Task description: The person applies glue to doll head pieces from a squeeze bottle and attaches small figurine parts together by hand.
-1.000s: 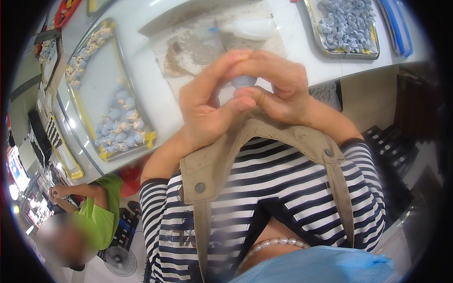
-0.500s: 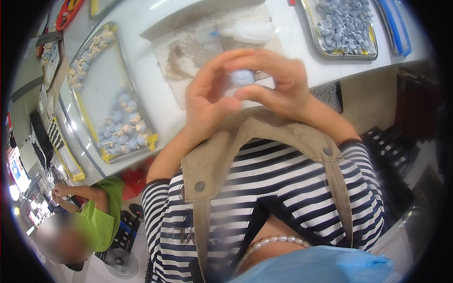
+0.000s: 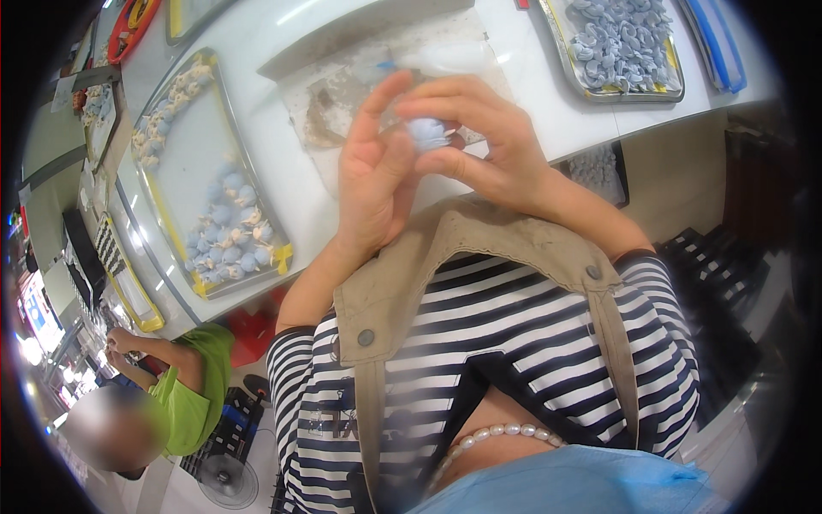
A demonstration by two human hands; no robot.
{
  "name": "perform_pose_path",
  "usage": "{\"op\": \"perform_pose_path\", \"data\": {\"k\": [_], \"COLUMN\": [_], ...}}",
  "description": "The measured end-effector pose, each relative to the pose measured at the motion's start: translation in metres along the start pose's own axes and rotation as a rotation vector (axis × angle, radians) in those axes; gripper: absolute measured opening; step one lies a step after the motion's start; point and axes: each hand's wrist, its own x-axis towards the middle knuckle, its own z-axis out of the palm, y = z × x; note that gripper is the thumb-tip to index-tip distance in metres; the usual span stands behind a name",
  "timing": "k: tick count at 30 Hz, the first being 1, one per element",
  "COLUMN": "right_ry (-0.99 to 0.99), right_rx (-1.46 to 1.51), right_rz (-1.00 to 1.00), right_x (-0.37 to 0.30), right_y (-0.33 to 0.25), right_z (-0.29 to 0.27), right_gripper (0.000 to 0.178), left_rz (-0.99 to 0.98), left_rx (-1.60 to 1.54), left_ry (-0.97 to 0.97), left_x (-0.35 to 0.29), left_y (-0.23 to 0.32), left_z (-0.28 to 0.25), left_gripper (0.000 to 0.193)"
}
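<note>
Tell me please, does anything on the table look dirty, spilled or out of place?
Yes: the pale sheet beyond the held pale blue piece has brown, patchy stains, which look odd beside the plain white tabletop. I cannot tell what left them.

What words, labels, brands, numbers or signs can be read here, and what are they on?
Nothing can be quoted with certainty.
Striped shirt: dark lettering at the chest, blurred, beside the beige apron strap; not readable as a whole.
Bright panel at far left: coloured marks, too small and blurred to read.
Pale blue piece at the hands: no lettering visible.
Left tray: no lettering visible.
</note>
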Motion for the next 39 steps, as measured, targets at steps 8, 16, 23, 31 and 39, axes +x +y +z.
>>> {"op": "perform_pose_path", "data": {"k": [8, 16, 23, 31, 39], "right_ry": [-0.032, -0.016, -0.005, -0.041, -0.044], "right_rx": [-0.084, -0.042, -0.008, 0.316, 0.407], "right_rz": [-0.145, -0.114, -0.103, 0.023, 0.097], "right_x": [0.005, 0.004, 0.003, -0.004, 0.0], "right_y": [0.001, 0.001, 0.004, 0.011, 0.007], "right_z": [-0.006, -0.008, -0.011, -0.005, -0.002], "right_gripper": [0.026, 0.022, 0.022, 0.029, 0.038], "left_rz": [0.139, 0.096, 0.096, -0.028, 0.12], "left_rx": [0.138, 0.199, 0.219, -0.041, 0.209], "left_ry": [-0.148, -0.168, -0.179, -0.104, -0.022], "left_x": [0.003, 0.005, 0.009, 0.004, 0.002], "left_y": [-0.009, -0.006, -0.008, -0.001, 0.009], "left_z": [-0.008, -0.009, -0.007, -0.005, -0.006], "left_gripper": [0.079, 0.068, 0.066, 0.065, 0.05]}}
